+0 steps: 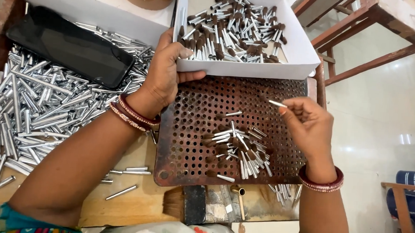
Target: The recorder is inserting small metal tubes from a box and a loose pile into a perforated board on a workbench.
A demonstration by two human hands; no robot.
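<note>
counter edge [132,204]: worn wood, a few stray silver tubes lying loose on it, a brush head and a small brass-coloured tube just below the plate
right hand [309,124]: fingers pinched on one small silver ferrule [277,103], held just above the plate's far right part; red bangle at the wrist
perforated plate [186,153]: rusty metal sheet full of round holes, flat on the counter between the two hands
brush pile [236,149]: loose heap of short silver ferrules with brown bristle tips, lying on the plate, just left of and below the right hand
left hand [164,74]: grips the near-left corner of the white box, thumb on its front wall and fingers over the rim; red and gold bangles at the wrist
silver tubes [32,112]: big heap of plain metal tubes on the counter, left of the plate
phone [69,45]: black, screen dark, lying on top of the tube heap
white box [248,69]: open cardboard tray touching the plate's far edge, full of the same bristle-tipped ferrules
second white box [90,6]: farther left, beside the first, contents not clear
</note>
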